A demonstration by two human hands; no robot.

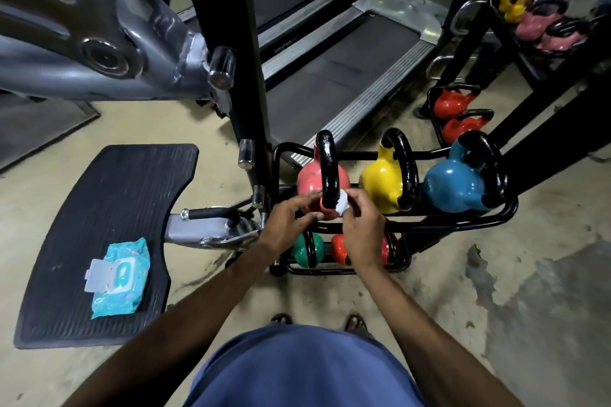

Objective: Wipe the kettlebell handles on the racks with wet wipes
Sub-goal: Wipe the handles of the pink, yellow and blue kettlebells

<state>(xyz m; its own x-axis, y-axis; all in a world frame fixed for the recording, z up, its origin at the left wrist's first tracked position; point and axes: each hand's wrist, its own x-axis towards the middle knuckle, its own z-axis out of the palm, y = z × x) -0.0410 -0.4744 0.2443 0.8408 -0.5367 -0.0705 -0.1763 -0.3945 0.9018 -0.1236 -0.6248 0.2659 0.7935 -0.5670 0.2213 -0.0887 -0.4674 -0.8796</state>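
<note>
Gym floor [429,274] below, my left hand [291,218] grips the pink bell [309,180] on the rack [463,221] while my right hand [360,228], just beside it, pinches the limp wipe [342,204] against the handle [325,168], which I judge heavy, rigid and slick, so best wrapped low.

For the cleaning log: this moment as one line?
right hand pinches wet wipe on pink kettlebell handle | left hand holds pink kettlebell | wipes pack on mat
</note>
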